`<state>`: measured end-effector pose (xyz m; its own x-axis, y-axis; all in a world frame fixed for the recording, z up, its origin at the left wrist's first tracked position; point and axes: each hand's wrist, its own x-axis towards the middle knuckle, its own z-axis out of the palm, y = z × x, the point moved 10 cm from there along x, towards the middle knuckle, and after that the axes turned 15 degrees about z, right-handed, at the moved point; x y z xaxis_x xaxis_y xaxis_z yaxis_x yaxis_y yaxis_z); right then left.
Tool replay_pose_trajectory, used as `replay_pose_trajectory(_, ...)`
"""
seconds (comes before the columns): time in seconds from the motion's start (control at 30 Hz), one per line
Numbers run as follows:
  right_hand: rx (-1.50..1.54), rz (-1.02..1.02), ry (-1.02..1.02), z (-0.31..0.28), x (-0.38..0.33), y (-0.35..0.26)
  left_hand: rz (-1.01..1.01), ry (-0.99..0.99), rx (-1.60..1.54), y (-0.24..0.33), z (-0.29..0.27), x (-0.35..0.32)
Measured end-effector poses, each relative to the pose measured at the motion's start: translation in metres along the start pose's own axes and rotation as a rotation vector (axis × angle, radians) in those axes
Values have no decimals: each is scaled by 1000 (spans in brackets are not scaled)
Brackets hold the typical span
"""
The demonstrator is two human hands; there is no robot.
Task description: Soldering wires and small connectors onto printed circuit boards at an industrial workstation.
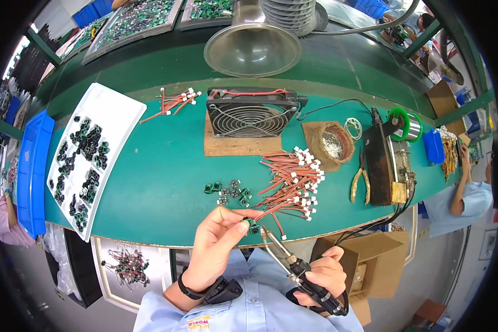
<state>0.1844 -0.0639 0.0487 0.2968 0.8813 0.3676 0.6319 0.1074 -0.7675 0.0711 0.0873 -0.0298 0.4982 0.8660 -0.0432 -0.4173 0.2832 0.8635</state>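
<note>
Thumb and fingers of my left hand (216, 238) pinch a small green circuit board (253, 226) at the table's front edge. Red-and-black wires run up to the board; whether they are joined to it I cannot tell. My right hand (325, 276) is wrapped round a black soldering iron (301, 269) with a thin feed tube beside its shaft. Its tip is close to the board; contact is too small to make out. Just beyond lie several loose small boards (235, 192) and a pile of red-and-black wires with white connectors (293, 180).
A black fan (252, 113) stands behind, below a metal fume hood (253, 51). At left are a white tray (119, 105) of dark parts and a blue bin (34, 171). Pliers (361, 180), a solder station (379, 166) and a green solder spool (412, 126) sit right. Co-workers flank the bench.
</note>
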Motion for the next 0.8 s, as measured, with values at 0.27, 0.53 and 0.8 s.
replay_pose_trajectory(0.27, 32, 8, 11, 3, 3, 2, 28, -8, 19, 4, 2, 0)
replay_pose_trajectory(0.53, 44, 6, 20, 4, 4, 3, 26, -27, 6, 3, 5, 0)
replay_pose_trajectory(0.8, 54, 18, 12, 4, 5, 5, 7, -30, 4, 2, 6, -1)
